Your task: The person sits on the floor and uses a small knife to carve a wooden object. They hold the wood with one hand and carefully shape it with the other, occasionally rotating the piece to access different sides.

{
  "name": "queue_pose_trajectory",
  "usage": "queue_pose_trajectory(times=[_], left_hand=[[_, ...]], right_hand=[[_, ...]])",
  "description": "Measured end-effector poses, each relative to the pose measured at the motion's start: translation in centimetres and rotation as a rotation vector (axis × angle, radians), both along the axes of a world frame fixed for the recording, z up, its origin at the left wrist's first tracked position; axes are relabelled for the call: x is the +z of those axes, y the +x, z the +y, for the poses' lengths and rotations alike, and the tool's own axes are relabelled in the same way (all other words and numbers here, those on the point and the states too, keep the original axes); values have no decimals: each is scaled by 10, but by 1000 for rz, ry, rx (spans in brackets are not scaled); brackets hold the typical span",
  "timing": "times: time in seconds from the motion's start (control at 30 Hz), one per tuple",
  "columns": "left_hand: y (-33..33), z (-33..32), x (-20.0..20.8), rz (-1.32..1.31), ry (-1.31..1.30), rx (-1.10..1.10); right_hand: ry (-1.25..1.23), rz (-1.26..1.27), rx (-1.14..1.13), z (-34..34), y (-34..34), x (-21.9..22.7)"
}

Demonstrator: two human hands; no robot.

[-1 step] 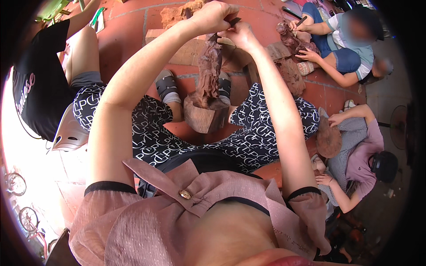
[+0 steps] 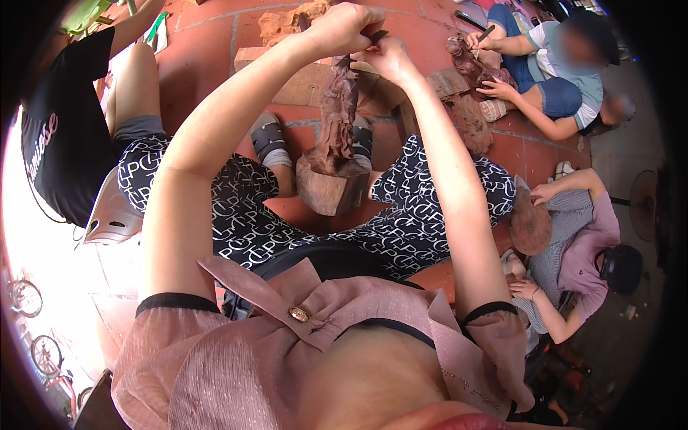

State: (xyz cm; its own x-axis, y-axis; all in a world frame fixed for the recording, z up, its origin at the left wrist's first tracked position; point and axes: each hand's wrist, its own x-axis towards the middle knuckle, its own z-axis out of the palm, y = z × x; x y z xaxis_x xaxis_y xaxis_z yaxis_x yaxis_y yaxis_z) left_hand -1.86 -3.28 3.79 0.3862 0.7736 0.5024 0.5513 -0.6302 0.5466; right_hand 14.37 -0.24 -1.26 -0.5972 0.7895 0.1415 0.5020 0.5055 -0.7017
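Note:
A reddish-brown wood carving (image 2: 337,118) stands upright between my feet, its rough block-like base (image 2: 331,188) nearest me. Around its top end, both my hands are close together at the far edge of the view. My left hand (image 2: 349,27) is closed, with its fingers bent down toward a small dark strip (image 2: 378,36). From the other side, my right hand (image 2: 387,59) pinches the same strip; what kind of thing it is cannot be made out. The carving's tip is partly hidden by my hands. A thin dark stick-like end (image 2: 304,21) shows beside my left wrist.
Behind the carving lie a pale wood block (image 2: 297,84) and an orange-brown wood piece (image 2: 279,27). A co-worker at the right works on another carving (image 2: 469,61); one lower right holds a round wood piece (image 2: 531,228). Someone in black (image 2: 68,136) sits close at my left.

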Motion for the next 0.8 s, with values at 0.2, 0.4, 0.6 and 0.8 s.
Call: queue_pose_trajectory(times=[0.2,0.4,0.6,0.8], left_hand=[[-4,-7,-1,3,27,16],[-6,-9,1,57,-71,47],[-14,-7,-18,73,-15,80],[-8,-5,-3,-51,-33,44]], right_hand=[[-219,88,-37,-4,-7,6],[17,-94,-35,-2,-3,3],[146,-218,-50,-12,-14,-2],[-15,4,-49,-2,-7,-9]])
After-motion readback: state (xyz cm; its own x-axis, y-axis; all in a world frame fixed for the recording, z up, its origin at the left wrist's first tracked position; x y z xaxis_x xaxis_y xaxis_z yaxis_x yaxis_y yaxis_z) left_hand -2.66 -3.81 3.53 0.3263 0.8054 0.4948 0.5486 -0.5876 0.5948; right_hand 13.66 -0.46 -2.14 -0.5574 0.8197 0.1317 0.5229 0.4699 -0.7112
